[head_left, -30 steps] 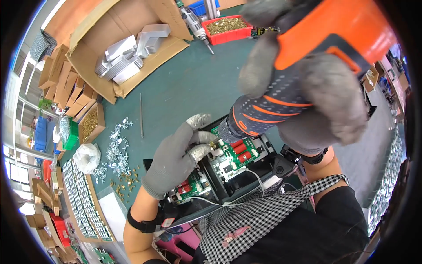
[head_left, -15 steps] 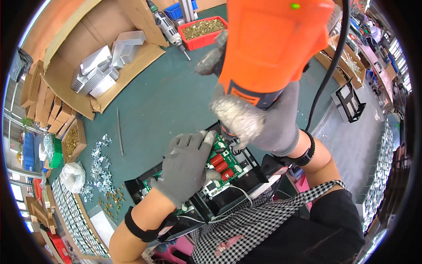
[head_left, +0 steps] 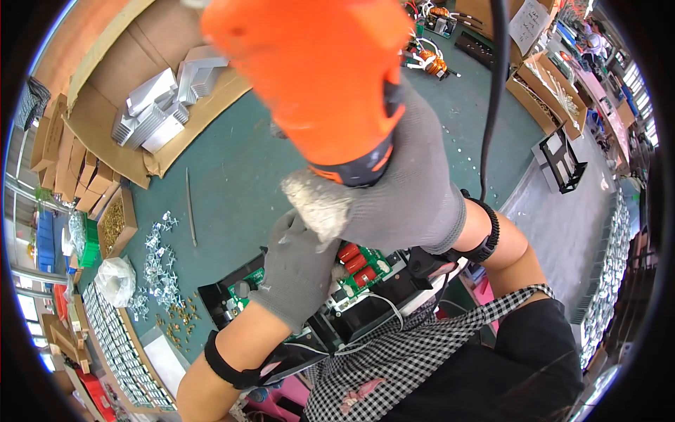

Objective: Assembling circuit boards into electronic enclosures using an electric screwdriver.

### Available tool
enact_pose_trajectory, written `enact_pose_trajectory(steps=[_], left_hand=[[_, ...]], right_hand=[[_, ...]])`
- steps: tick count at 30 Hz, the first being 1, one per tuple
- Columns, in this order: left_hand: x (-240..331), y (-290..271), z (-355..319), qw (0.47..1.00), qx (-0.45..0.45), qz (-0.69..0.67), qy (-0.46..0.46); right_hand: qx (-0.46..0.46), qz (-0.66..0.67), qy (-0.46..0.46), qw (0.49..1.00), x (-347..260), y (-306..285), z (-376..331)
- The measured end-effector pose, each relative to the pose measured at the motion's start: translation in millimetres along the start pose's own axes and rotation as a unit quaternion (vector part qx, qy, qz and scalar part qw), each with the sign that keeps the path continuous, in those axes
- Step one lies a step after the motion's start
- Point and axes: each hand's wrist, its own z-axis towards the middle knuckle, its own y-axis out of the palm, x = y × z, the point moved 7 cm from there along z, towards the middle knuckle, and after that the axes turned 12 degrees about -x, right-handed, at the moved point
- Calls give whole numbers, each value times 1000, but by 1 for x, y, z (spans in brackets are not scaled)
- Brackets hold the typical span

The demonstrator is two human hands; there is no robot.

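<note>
My right hand (head_left: 404,186), in a grey glove with a pale worn coating on the fingers, is closed round an orange power screwdriver (head_left: 316,77). The tool's tip is hidden behind the hands. My left hand (head_left: 299,271), gloved alike, is low over a green circuit board (head_left: 383,266) with red cylindrical parts (head_left: 356,264). Its fingers are bent together and partly covered by the right hand, so what they hold is hidden. The board sits in a black metal housing (head_left: 365,320) at the table's near edge, with white wires (head_left: 387,304) across it.
A cardboard box (head_left: 169,155) of metal brackets (head_left: 158,112) stands far left. Loose silver parts (head_left: 162,271) and brass screws (head_left: 179,323) lie left, beside a thin rod (head_left: 190,207). A black cable (head_left: 492,105) hangs right. Copper coils (head_left: 432,62) and a black bracket (head_left: 560,160) lie beyond.
My right hand and the power screwdriver have moved left, over the fingers of my left hand. My left hand has shifted slightly and its fingers are more bent. The housing stays in place.
</note>
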Motion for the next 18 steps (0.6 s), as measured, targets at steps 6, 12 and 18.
enact_pose_trajectory(steps=[6, 12, 18], left_hand=[[-5, 5, 6, 1000, 0, -14, 18], [-15, -9, 20, 983, -44, -157, 88], [-14, 0, 44, 974, 53, -218, -24]], right_hand=[[54, -79, -123, 988, -8, 8, 9], [72, -33, -97, 992, -15, -6, 7], [81, -14, -115, 990, -15, -31, -15]])
